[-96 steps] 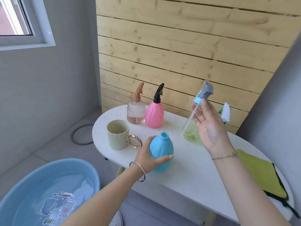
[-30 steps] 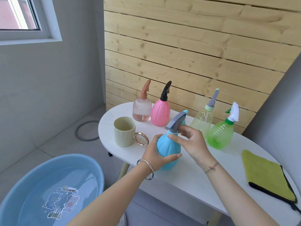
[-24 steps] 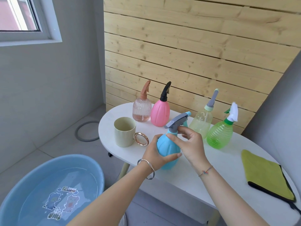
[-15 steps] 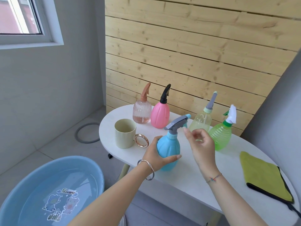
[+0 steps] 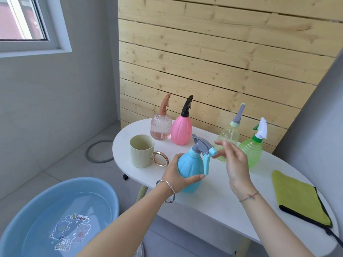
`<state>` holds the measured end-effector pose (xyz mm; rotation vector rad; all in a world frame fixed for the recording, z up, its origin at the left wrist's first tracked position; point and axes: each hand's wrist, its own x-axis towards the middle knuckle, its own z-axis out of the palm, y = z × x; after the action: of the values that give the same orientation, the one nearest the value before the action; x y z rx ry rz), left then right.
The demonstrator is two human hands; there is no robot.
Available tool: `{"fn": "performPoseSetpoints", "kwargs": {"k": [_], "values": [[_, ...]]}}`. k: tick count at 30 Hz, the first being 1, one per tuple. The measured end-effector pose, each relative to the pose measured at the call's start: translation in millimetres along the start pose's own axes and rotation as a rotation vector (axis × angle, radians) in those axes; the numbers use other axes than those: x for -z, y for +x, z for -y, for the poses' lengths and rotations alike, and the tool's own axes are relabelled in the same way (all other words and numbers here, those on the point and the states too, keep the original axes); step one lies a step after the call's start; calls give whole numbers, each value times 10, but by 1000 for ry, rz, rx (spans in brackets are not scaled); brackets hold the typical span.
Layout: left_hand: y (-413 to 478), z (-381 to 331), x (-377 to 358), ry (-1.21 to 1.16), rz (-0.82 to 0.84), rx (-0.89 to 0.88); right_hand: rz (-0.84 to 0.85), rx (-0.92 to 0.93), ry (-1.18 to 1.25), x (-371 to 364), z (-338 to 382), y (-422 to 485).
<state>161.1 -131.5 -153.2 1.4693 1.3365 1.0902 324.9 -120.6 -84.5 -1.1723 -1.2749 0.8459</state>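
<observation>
Now L hand wraps the belly of the blue spray bottle, thumb across the front. The bottle stands upright on the white table, close to the near edge. Change: the grey trigger head, carried loose in R hand a few s ago, now sits on the neck w/ the nozzle swung rightward. R hand has let go, fingers loose & spread just right of the nozzle, holding nothing; can't tell if a fingertip touches. Prob. head refitted, ready for a test squeeze. Room: cream mug just left of the grip. Pink spray bottle & clear ribbed bottle are beyond it. Pale yellow bottle & green ribbed bottle crowd behind R hand. Green cloth lies far right, w/ bare tabletop between. Water basin sits on the floor below-left.
</observation>
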Motion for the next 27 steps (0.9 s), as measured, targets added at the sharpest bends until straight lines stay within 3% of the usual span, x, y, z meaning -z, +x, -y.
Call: {"fn": "performPoseSetpoints", "kwargs": {"k": [6, 12, 18, 24, 27], "values": [[11, 19, -13, 4, -17, -3, 523, -88, -22, -26, 80, 86], [11, 15, -7, 12, -9, 1, 617, -110, -13, -7, 106, 180], [5, 33, -24, 0, -28, -15, 524, -35, -130, -94, 44, 191], [2, 17, -38, 23, -37, -12, 203, 4, -170, -352, -34, 52], [9, 33, -34, 46, -16, -11, 300, -36, -161, -336, -54, 37]]}}
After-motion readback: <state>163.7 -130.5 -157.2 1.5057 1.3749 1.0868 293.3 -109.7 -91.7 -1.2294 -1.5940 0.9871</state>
